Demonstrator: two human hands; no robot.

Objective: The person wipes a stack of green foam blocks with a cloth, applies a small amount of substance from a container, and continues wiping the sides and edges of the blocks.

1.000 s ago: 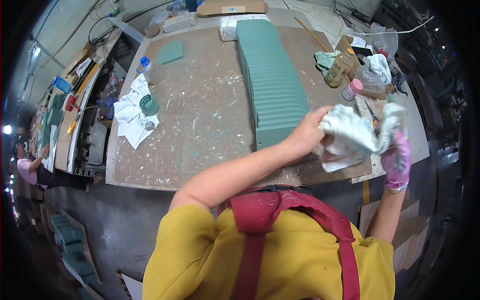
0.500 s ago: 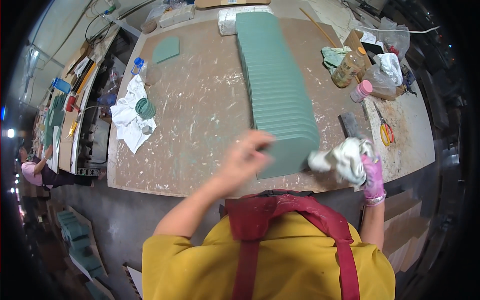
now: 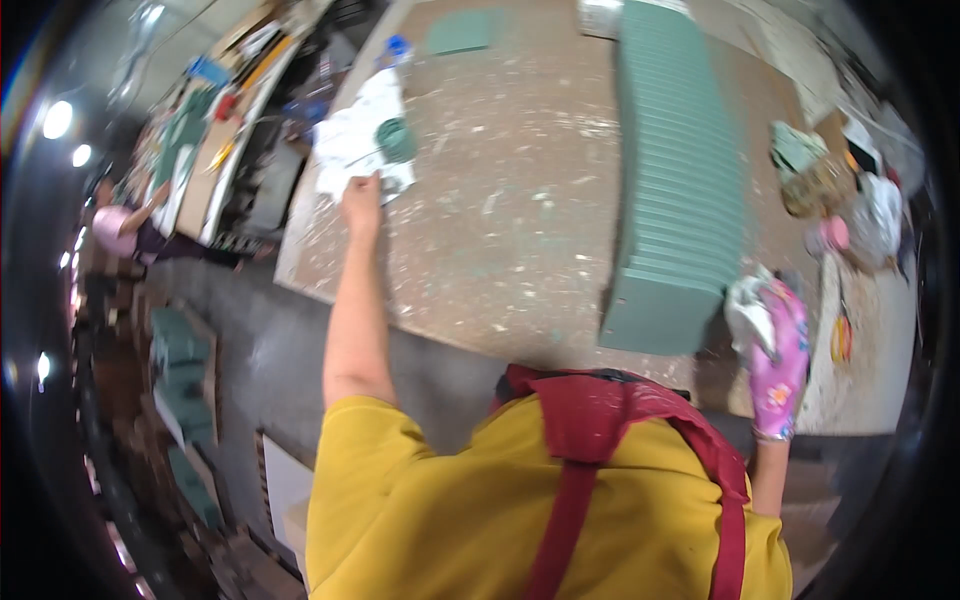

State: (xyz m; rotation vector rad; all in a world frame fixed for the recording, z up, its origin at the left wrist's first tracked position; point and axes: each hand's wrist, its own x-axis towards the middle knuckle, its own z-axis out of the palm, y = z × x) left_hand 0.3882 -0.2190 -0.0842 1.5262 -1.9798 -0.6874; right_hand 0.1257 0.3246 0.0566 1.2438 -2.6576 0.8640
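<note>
- Worktable: a broad brown top, speckled all over with pale paint flecks, fills the upper middle of the view; its near edge runs just above my yellow shirt and red apron straps.
- Row of green tiles: a long line of flat sage-green pieces, packed face to face, runs from the far edge of the table down to its near edge on my right side.
- White cloth: a crumpled, paint-stained sheet lies on the table's left corner; a round green lid rests on it, and a blue-capped bottle stands just beyond.
- My left hand: bare, arm stretched far out across the table; the fingertips touch the near edge of the white cloth. They appear bunched together on the fabric, but I cannot tell whether they pinch it.
- My right hand: in a pink flowered glove, at the near right end of the tile row; its fingers are curled around a crumpled white rag, which lies just beside the nearest tile.
- Single green tile: lies flat and alone at the far side of the table.
- Clutter at far right: jars and rags, too blurred to name further.
</note>
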